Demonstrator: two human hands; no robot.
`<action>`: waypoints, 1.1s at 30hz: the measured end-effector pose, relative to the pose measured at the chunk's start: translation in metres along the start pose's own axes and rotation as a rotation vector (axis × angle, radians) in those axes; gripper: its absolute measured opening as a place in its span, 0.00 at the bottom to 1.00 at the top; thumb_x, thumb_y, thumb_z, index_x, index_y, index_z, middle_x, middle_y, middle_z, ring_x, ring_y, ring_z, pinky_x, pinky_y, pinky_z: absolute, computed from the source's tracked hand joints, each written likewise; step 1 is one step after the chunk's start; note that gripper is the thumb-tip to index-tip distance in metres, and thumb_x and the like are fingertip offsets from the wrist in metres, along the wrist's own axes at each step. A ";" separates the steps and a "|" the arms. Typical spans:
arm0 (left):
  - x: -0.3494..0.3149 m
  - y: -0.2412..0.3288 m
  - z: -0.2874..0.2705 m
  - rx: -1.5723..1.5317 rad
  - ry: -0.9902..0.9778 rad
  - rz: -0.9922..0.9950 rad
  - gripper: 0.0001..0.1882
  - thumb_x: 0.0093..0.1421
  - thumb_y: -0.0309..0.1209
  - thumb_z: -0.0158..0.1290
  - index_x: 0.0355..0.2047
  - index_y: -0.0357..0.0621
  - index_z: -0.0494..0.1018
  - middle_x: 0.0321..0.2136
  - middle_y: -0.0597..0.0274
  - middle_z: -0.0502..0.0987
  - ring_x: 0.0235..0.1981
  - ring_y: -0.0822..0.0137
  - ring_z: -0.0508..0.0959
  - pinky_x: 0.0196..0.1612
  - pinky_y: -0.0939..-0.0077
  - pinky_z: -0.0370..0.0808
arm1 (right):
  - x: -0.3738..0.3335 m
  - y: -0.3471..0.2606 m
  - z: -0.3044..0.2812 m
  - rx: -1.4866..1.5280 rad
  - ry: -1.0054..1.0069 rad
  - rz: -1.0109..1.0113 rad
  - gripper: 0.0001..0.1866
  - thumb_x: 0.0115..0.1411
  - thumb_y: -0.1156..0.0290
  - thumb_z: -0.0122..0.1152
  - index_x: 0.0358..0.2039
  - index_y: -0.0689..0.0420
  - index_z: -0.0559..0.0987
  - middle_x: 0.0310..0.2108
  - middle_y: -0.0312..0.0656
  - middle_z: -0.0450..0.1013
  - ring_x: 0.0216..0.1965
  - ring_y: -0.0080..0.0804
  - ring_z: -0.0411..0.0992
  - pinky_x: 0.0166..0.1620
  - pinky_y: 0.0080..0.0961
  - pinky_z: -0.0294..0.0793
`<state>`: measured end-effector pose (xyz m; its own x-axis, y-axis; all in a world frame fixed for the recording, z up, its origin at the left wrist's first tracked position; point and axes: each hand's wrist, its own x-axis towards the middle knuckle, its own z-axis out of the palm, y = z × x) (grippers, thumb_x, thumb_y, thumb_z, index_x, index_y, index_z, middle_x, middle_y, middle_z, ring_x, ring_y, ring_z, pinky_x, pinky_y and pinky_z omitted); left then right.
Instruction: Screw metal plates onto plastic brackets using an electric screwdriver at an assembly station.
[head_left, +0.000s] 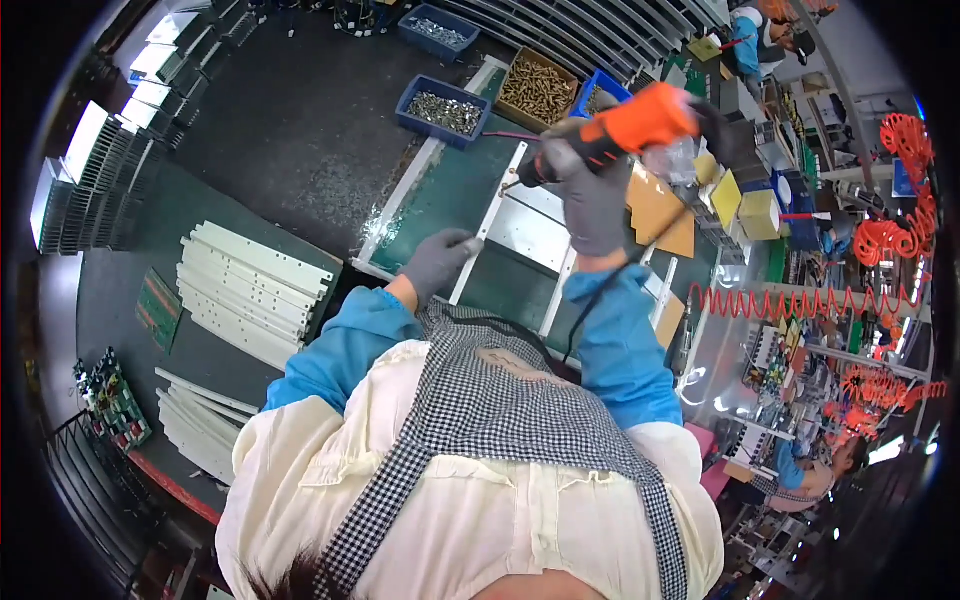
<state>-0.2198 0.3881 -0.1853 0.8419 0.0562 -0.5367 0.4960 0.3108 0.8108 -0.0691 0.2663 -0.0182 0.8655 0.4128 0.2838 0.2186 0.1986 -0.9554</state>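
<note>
My right hand (595,205), in a grey glove, is wrapped round an orange and black power drill (635,125). The drill points left, with its bit at a narrow white metal strip (491,218) near a small brass-coloured piece (507,186). With its fingers closed at the edge of that same strip, my gloved left hand (440,262) steadies it on the green work surface (490,285). To the right lie a wider white panel (530,235) and another white strip (558,298). A black cable (598,303) hangs by my right forearm.
Beyond the strips stand a blue bin of small metal parts (443,112), a box of brass-coloured pieces (538,88) and a second blue bin (437,32). White perforated strips (250,290) are stacked at left. Cardboard (660,215) and coiled red hoses (800,300) are at right.
</note>
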 end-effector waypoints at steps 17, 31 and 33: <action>-0.007 0.013 0.003 -1.033 -0.125 -0.002 0.15 0.71 0.35 0.47 0.49 0.34 0.69 0.37 0.57 0.77 0.36 0.70 0.80 0.33 0.88 0.80 | -0.046 -0.024 0.004 0.332 0.008 -0.011 0.36 0.60 0.72 0.63 0.65 0.57 0.56 0.40 0.42 0.75 0.41 0.38 0.76 0.53 0.46 0.74; -0.003 0.021 0.009 -0.741 -0.052 -0.026 0.18 0.70 0.44 0.48 0.45 0.40 0.69 0.28 0.70 0.69 0.23 0.81 0.65 0.21 0.90 0.63 | -0.056 -0.023 -0.002 0.360 0.329 0.034 0.34 0.60 0.72 0.63 0.62 0.62 0.56 0.36 0.46 0.75 0.39 0.37 0.76 0.49 0.36 0.73; -0.003 0.021 0.010 -0.774 -0.041 -0.054 0.17 0.70 0.43 0.48 0.45 0.40 0.69 0.28 0.71 0.69 0.23 0.81 0.64 0.21 0.91 0.63 | -0.057 -0.022 -0.002 0.364 0.320 0.043 0.34 0.59 0.73 0.63 0.61 0.62 0.56 0.36 0.46 0.75 0.39 0.37 0.76 0.49 0.36 0.74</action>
<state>-0.2096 0.3846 -0.1645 0.8355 -0.0086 -0.5495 0.2600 0.8871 0.3814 -0.1222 0.2365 -0.0131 0.9779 0.1446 0.1508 0.0572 0.5086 -0.8591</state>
